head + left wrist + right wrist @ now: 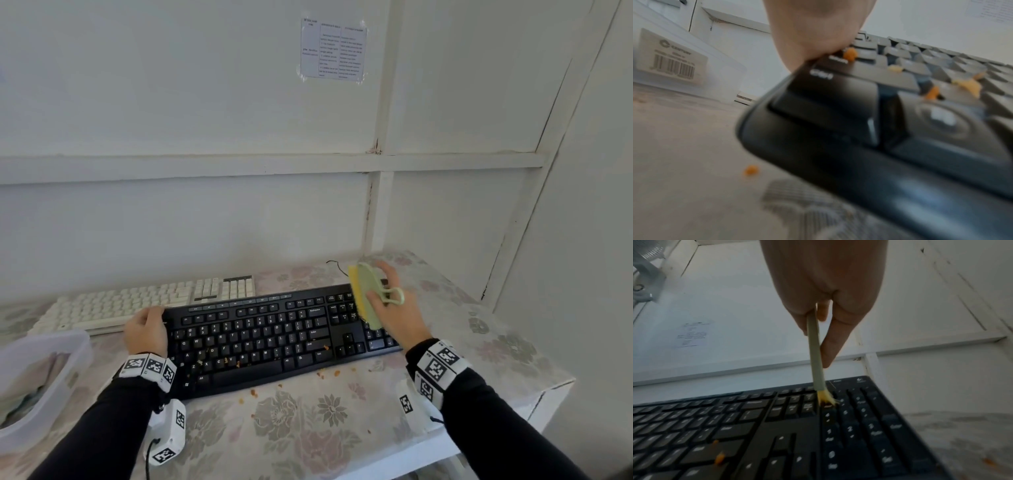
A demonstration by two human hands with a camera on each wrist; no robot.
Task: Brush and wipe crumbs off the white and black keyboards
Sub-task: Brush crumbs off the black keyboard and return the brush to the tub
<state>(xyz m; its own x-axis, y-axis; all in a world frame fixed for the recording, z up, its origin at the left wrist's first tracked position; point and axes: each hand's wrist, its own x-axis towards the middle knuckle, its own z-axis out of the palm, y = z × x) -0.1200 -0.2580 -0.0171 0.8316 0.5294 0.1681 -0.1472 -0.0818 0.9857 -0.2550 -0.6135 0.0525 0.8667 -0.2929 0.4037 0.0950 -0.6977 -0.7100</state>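
A person's right hand (pixel 397 310) grips a pale green brush (pixel 371 294) with yellow bristles over the number pad at the right end of the black keyboard (pixel 274 339), the bristles meeting the keys in the right wrist view, while the left hand (pixel 145 330) curls over that keyboard's left edge, fingers at its far corner. Orange crumbs (pixel 226 360) dot the lower rows of keys and the floral tablecloth (pixel 308 421) in front. The white keyboard (pixel 137 305) lies just behind, against the wall, and a clear plastic bin (pixel 44 380) sits left of the left hand.
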